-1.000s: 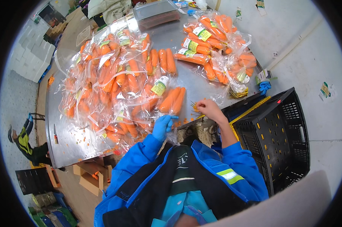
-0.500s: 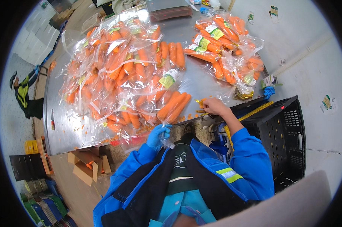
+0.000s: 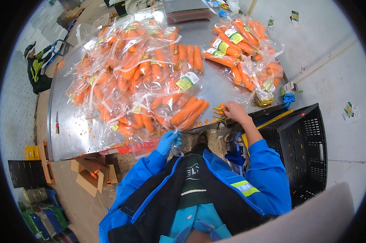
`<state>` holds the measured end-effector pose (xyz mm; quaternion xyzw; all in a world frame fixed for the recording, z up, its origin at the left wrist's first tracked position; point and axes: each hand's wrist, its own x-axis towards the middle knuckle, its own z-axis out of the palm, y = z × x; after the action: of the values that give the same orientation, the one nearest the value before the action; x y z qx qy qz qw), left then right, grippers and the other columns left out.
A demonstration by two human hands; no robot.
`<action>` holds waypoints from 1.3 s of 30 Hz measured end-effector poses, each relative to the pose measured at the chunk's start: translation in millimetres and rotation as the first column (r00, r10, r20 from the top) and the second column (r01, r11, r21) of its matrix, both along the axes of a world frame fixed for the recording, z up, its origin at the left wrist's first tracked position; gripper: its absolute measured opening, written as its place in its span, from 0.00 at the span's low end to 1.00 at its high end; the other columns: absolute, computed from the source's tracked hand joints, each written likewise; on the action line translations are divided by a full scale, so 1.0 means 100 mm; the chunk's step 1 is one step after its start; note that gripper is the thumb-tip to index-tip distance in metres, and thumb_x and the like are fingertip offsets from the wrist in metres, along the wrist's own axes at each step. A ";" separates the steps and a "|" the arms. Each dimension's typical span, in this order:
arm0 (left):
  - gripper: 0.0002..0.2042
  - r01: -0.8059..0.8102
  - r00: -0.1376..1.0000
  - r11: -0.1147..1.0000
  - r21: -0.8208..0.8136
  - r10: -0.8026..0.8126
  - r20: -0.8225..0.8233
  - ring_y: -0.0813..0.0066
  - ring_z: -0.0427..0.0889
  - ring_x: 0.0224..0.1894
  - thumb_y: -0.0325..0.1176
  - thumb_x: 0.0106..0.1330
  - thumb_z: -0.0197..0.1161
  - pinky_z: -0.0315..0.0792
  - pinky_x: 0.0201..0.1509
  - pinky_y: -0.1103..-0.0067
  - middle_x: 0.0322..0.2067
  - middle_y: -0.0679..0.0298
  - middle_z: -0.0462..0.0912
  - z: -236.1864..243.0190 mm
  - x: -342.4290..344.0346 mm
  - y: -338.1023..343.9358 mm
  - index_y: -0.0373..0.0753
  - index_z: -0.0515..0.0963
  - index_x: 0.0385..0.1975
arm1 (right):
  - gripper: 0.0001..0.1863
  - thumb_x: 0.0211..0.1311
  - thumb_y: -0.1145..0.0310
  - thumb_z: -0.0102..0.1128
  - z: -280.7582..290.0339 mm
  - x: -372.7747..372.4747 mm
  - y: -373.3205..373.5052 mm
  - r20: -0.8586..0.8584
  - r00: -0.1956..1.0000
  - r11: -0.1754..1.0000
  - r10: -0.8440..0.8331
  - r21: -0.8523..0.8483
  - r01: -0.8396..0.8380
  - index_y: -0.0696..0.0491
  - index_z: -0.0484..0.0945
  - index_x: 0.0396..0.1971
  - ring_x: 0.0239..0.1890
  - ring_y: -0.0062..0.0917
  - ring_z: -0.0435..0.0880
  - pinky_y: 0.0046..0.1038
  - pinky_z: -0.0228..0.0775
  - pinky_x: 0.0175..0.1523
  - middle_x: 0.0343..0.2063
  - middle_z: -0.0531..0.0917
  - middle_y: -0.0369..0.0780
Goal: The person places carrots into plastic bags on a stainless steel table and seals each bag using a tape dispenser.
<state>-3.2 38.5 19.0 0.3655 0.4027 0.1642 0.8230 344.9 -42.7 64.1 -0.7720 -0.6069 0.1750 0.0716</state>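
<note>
1. Here's the broad, silvery metal table, filling the scene, its near edge right by the person.
2. Across its left side sprawls a big heap of clear plastic bags of orange carrots; far right, a smaller heap of labelled, bagged orange carrots.
3. And the one that counts: a clear plastic bag of long orange carrots, lying at the near edge of the left heap, its neck drawn toward the person. The step in hand looks to be keeping that neck gathered while a tie is picked up; the next move seems to call for one strip free of the rest and the neck kept tight.
4. Left hand in a blue glove: fingers curled, clamped around that neck, loose plastic hanging below.
5. Bare right hand, well apart from the left: fingers bunched at the near edge. Whether they grip or merely touch, one cannot tell.
6. Smallest of all, thin golden strips, right at those fingertips.
</note>
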 end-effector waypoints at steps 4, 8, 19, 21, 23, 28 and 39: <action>0.09 0.010 0.999 1.000 0.019 -0.011 0.046 0.76 0.76 0.26 0.34 0.63 0.53 0.74 0.31 0.81 0.25 0.64 0.75 -0.09 -0.01 0.02 0.34 0.73 0.37 | 0.04 0.45 0.69 0.57 -0.11 0.02 -0.04 0.071 0.997 0.998 0.035 0.057 -0.040 0.52 0.76 0.21 0.35 0.37 0.75 0.36 0.68 0.37 0.26 0.77 0.40; 0.10 0.000 0.999 1.000 0.016 -0.001 0.047 0.76 0.76 0.26 0.34 0.63 0.53 0.73 0.30 0.81 0.25 0.64 0.75 -0.09 -0.02 0.01 0.35 0.72 0.37 | 0.05 0.49 0.66 0.54 -0.08 0.01 -0.06 0.093 0.992 0.989 0.086 0.111 -0.096 0.51 0.76 0.21 0.35 0.36 0.76 0.36 0.69 0.40 0.29 0.77 0.39; 0.12 -0.043 0.988 0.921 0.387 0.097 -0.122 0.77 0.75 0.24 0.32 0.61 0.56 0.73 0.28 0.81 0.27 0.62 0.73 -0.08 -0.03 -0.09 0.37 0.65 0.41 | 0.06 0.50 0.68 0.52 0.50 -1.01 0.26 -0.335 0.912 0.900 0.236 0.430 -0.075 0.54 0.74 0.25 0.27 0.41 0.76 0.37 0.69 0.33 0.22 0.78 0.44; 0.17 -0.017 0.974 0.849 0.527 0.132 -0.182 0.75 0.75 0.26 0.31 0.59 0.58 0.73 0.29 0.79 0.28 0.60 0.73 -0.06 -0.02 -0.12 0.38 0.61 0.44 | 0.07 0.50 0.67 0.51 0.55 -1.41 0.36 -0.498 0.821 0.940 0.278 0.316 -0.127 0.54 0.74 0.25 0.29 0.41 0.77 0.37 0.68 0.33 0.23 0.78 0.45; 0.18 0.034 0.963 0.754 0.656 0.151 -0.223 0.73 0.75 0.27 0.31 0.59 0.58 0.73 0.31 0.77 0.29 0.59 0.73 -0.12 -0.06 -0.15 0.39 0.61 0.46 | 0.07 0.50 0.68 0.52 0.39 -1.71 0.47 -0.401 0.866 0.933 0.299 0.311 -0.179 0.55 0.74 0.24 0.26 0.39 0.77 0.35 0.68 0.32 0.21 0.78 0.44; 0.21 0.072 0.959 0.564 0.823 0.188 -0.213 0.72 0.75 0.32 0.30 0.58 0.59 0.72 0.38 0.76 0.32 0.59 0.74 -0.02 -0.08 -0.16 0.39 0.62 0.51 | 0.07 0.50 0.66 0.53 0.22 -1.95 0.50 -0.217 0.928 0.924 0.302 0.305 -0.229 0.55 0.75 0.22 0.27 0.40 0.77 0.37 0.68 0.32 0.22 0.78 0.45; 0.13 0.248 0.916 0.465 0.850 0.174 -0.362 0.72 0.77 0.28 0.31 0.58 0.59 0.71 0.34 0.79 0.26 0.60 0.78 -0.01 -0.13 -0.02 0.34 0.74 0.41 | 0.08 0.53 0.68 0.52 0.06 -2.06 0.24 -0.303 0.940 0.904 0.158 0.427 -0.015 0.58 0.74 0.24 0.29 0.36 0.80 0.35 0.71 0.34 0.22 0.78 0.45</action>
<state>-15.7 36.9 17.6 0.7713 0.4101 0.2517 0.4167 138.9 -18.6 70.3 -0.6701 -0.6436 0.1710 0.3280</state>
